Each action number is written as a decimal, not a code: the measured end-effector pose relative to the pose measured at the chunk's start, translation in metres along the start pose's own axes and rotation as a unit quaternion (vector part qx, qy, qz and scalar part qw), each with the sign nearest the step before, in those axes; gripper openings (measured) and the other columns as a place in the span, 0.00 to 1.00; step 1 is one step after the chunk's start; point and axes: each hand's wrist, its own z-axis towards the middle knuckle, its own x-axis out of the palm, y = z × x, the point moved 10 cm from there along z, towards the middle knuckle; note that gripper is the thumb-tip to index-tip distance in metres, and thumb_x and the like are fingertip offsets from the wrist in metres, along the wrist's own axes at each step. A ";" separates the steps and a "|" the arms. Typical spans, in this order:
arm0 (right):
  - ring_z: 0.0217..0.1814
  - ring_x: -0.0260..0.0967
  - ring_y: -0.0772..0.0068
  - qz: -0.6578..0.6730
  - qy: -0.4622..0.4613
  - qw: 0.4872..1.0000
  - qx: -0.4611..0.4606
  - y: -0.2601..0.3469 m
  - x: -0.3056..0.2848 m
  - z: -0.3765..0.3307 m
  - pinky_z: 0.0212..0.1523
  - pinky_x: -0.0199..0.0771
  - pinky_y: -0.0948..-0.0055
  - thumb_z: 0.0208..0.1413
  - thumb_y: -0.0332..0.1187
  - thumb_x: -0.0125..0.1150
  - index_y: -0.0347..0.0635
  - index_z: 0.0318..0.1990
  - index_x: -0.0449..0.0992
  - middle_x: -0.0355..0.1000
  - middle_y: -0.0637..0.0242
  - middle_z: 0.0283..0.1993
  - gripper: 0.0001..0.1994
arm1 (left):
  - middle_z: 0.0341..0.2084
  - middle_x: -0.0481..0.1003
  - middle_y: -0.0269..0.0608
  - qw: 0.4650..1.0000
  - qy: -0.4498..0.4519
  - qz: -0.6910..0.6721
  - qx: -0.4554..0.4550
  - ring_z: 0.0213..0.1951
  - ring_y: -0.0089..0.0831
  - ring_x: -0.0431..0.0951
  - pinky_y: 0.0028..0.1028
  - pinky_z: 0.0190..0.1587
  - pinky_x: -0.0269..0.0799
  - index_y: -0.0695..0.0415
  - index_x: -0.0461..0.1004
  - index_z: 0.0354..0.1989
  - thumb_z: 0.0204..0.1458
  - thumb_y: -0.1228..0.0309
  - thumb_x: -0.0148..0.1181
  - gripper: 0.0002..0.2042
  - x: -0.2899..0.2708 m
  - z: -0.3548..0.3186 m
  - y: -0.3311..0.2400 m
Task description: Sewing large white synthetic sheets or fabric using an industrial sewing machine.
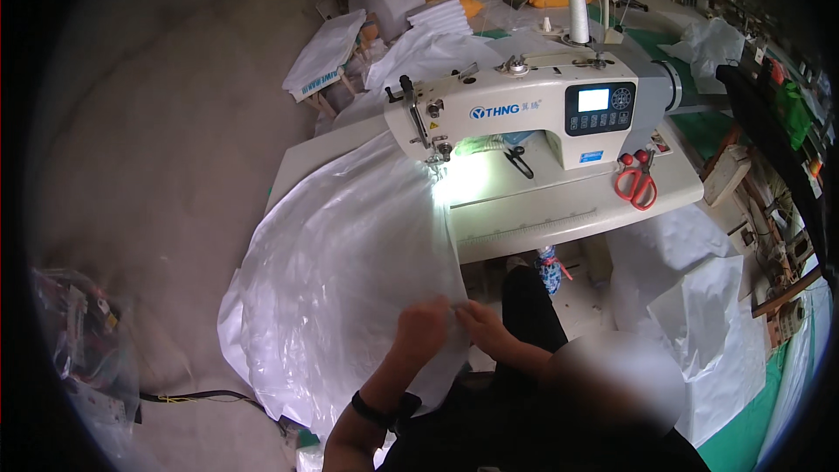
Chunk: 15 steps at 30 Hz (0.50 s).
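Note:
A large sheet of shiny white plastic-like material [323, 245] drapes from the sewing machine table down over my lap. Its right edge runs up to the needle area of a white sewing machine [516, 114], where a bright lamp glares. My left hand [422, 329] is closed on that edge below the table's front. Right beside it, my right hand [481, 325] pinches the same edge. Glare hides whether the presser foot is down on the sheet.
Red-handled scissors [636, 188] and small black thread snips [519, 162] lie on the table [542, 232]. A white thread cone [578, 19] stands behind the machine. More white sheets [699, 323] hang at the right. A clear plastic bag [92, 341] sits on the floor at left.

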 end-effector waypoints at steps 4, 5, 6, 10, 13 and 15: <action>0.34 0.67 0.80 0.023 -0.013 0.998 0.056 0.005 -0.006 0.001 0.32 0.71 0.75 0.67 0.42 0.46 0.37 0.44 0.72 0.70 0.69 0.33 0.16 | 0.25 0.76 0.54 0.994 -0.005 -0.101 -0.048 0.31 0.51 0.78 0.43 0.33 0.73 0.61 0.71 0.38 0.56 0.70 0.53 0.08 0.003 0.002 -0.007; 0.34 0.68 0.80 0.031 -0.015 0.998 0.061 0.009 -0.008 0.003 0.32 0.71 0.75 0.66 0.44 0.46 0.37 0.43 0.72 0.70 0.69 0.32 0.17 | 0.25 0.76 0.55 0.987 -0.035 -0.145 -0.062 0.31 0.52 0.78 0.43 0.33 0.73 0.61 0.72 0.40 0.57 0.69 0.53 0.09 0.001 0.001 -0.007; 0.33 0.68 0.80 0.043 -0.020 0.996 0.078 0.008 -0.011 0.006 0.32 0.71 0.75 0.66 0.46 0.47 0.37 0.43 0.72 0.70 0.68 0.32 0.19 | 0.25 0.76 0.55 0.976 -0.025 -0.193 -0.098 0.31 0.52 0.78 0.44 0.33 0.73 0.62 0.71 0.41 0.57 0.68 0.54 0.10 0.008 -0.001 -0.004; 0.34 0.74 0.70 -0.043 0.024 0.992 0.118 0.003 -0.016 0.022 0.32 0.74 0.71 0.62 0.47 0.52 0.36 0.41 0.72 0.73 0.60 0.32 0.19 | 0.25 0.77 0.53 0.943 -0.035 -0.287 -0.167 0.31 0.51 0.79 0.44 0.33 0.73 0.63 0.71 0.42 0.58 0.68 0.53 0.10 0.032 -0.016 -0.004; 0.33 0.76 0.53 -0.253 -0.038 0.966 -0.040 0.027 -0.027 0.038 0.33 0.76 0.64 0.58 0.38 0.53 0.36 0.46 0.71 0.74 0.47 0.34 0.15 | 0.24 0.76 0.50 0.984 0.015 -0.142 -0.111 0.30 0.48 0.79 0.41 0.31 0.73 0.63 0.71 0.38 0.57 0.71 0.52 0.08 0.044 -0.026 -0.026; 0.34 0.75 0.45 -0.296 -0.054 0.952 -0.064 0.025 -0.025 0.040 0.35 0.75 0.58 0.54 0.32 0.52 0.35 0.54 0.66 0.74 0.42 0.34 0.20 | 0.23 0.74 0.48 0.997 0.031 -0.043 -0.051 0.28 0.46 0.78 0.40 0.30 0.73 0.62 0.70 0.37 0.56 0.72 0.52 0.06 0.046 -0.035 -0.042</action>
